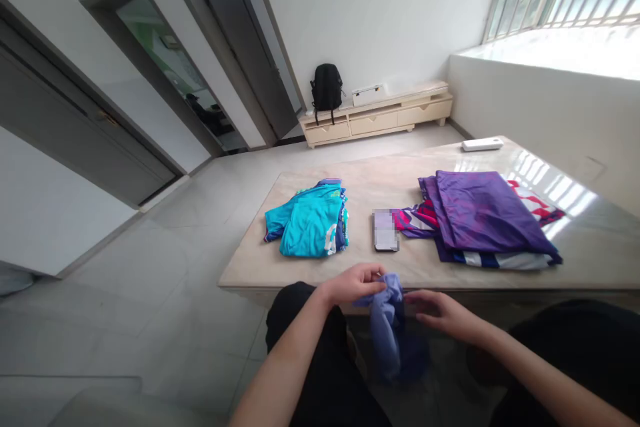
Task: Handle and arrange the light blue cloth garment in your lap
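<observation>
A bunched periwinkle-blue garment hangs in front of the table's near edge, its lower end blurred; its kind cannot be made out. My left hand is closed on its top, thumb and fingers pinching the fabric. Just right of the cloth, my right hand has its fingers apart, the tips close to the fabric; whether they touch it I cannot tell. Beyond my left hand lies a pile of turquoise clothes. On the right rests a stack of folded purple garments, with white, red and navy ones showing underneath.
A phone lies on the marble-topped table between the piles. Near the far right corner is a white oblong object. Across the floor, a black backpack and a white box stand on a low cabinet.
</observation>
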